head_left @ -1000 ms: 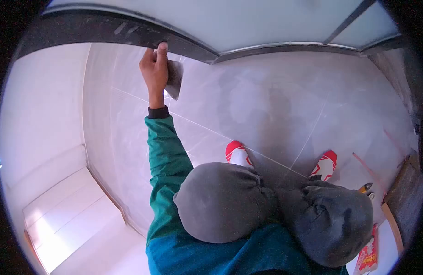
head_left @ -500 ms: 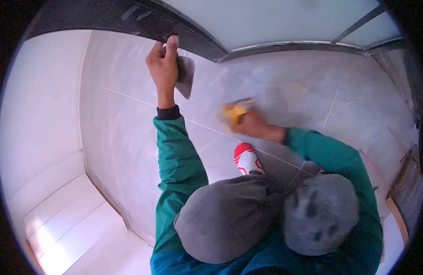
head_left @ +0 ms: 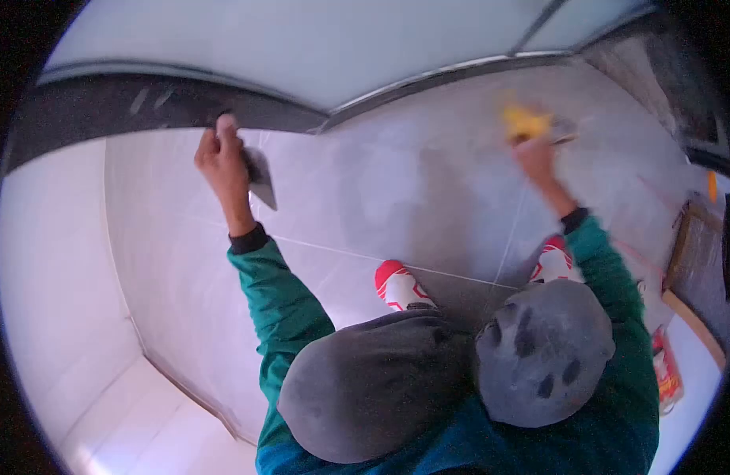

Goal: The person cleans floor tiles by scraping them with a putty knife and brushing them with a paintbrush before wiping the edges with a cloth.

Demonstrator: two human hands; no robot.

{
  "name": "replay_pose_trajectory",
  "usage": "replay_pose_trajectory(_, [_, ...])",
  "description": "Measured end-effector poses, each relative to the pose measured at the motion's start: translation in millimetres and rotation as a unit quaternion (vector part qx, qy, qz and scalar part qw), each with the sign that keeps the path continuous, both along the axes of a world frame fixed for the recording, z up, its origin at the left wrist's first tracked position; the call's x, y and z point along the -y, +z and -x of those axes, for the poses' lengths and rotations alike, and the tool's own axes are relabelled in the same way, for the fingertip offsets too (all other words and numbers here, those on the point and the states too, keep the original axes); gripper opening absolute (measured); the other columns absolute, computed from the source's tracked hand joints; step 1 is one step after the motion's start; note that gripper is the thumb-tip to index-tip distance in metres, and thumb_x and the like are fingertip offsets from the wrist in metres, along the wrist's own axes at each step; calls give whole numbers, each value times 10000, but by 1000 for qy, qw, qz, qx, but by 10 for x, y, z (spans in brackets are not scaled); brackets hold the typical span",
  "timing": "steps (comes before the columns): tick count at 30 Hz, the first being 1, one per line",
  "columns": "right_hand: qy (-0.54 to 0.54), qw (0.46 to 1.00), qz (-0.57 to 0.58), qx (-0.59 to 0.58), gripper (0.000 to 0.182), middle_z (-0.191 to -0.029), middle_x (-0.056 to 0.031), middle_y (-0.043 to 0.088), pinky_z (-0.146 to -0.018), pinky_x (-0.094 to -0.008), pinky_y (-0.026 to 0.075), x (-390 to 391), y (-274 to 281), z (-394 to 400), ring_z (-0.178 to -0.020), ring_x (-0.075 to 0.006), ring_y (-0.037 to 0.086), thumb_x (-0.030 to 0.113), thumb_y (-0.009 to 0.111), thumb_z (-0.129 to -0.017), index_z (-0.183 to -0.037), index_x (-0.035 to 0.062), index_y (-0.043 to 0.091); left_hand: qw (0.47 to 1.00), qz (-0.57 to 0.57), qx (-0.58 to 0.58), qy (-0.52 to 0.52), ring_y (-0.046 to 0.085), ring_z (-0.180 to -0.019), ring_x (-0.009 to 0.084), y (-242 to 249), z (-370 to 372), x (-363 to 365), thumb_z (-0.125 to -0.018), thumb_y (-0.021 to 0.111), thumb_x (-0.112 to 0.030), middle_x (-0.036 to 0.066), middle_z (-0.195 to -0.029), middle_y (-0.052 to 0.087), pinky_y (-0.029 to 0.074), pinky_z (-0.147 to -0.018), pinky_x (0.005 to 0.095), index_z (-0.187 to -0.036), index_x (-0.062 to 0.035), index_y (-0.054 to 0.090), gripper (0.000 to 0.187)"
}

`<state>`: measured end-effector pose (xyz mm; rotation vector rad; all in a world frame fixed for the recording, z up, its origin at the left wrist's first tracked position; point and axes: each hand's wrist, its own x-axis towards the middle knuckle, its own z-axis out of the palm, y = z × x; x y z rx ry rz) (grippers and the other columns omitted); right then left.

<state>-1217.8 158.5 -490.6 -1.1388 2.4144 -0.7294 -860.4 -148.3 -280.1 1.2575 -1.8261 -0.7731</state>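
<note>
My left hand (head_left: 224,170) is closed around a flat grey scraper (head_left: 260,180), its pointed blade tilted down to the right. The thumb of that hand reaches the lower edge of a dark frame rail (head_left: 167,103). Out to the far right, my right hand (head_left: 537,154) is wrapped round a yellow object (head_left: 525,120), smeared by motion. A flat grey part (head_left: 565,130) shows beside the yellow; I cannot make out its exact kind. That hand is over or on the grey tiled floor (head_left: 373,190), with whitish smears about it.
Frosted panels (head_left: 302,47) stand along the far side. My feet in red and white socks (head_left: 394,277) are on the floor below my knees. A white wall (head_left: 56,261) rises at left. At right are a brown-edged board (head_left: 701,237) and a red packet (head_left: 666,370).
My right hand has swept right and farther out with the yellow object. My left hand keeps the scraper by the rail. The view has shifted, showing more panel and my second foot.
</note>
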Motion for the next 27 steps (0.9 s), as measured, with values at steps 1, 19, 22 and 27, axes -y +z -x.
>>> replay_pose_trajectory(1, [40,978,198,-55,269,-763,-119,595,-705,-396,433,382,606,-1083,-781,-236,571,278,575,-736,-869,45,574,999,-3,-29,22,327,-479,63,59,90,-46,-821,551,-249,-18,-498,387,258,-429,228,-541,-37,418,376])
replay_pose_trajectory(19, [-52,996,54,-53,295,-741,-154,604,-613,-415,457,446,1073,25,-685,-288,586,270,591,-709,-905,53,559,997,-34,66,6,301,-488,66,129,-65,-11,-879,440,-402,-37,-528,353,250,-447,234,-574,-64,429,455])
replay_pose_trajectory(22, [105,901,247,340,328,-786,-143,614,-652,-407,455,742,876,-1095,-726,-292,590,308,664,-654,-840,47,596,995,12,94,17,298,-483,65,285,38,-176,-878,438,-413,-36,-524,346,237,-439,232,-579,-72,422,454])
replay_pose_trajectory(27, [-154,974,123,111,359,-757,-120,614,-603,-399,449,471,423,460,-707,-292,582,345,674,-650,-819,39,594,977,20,213,13,321,-484,49,495,200,-214,-878,446,-401,-42,-503,355,248,-430,223,-584,-54,435,455])
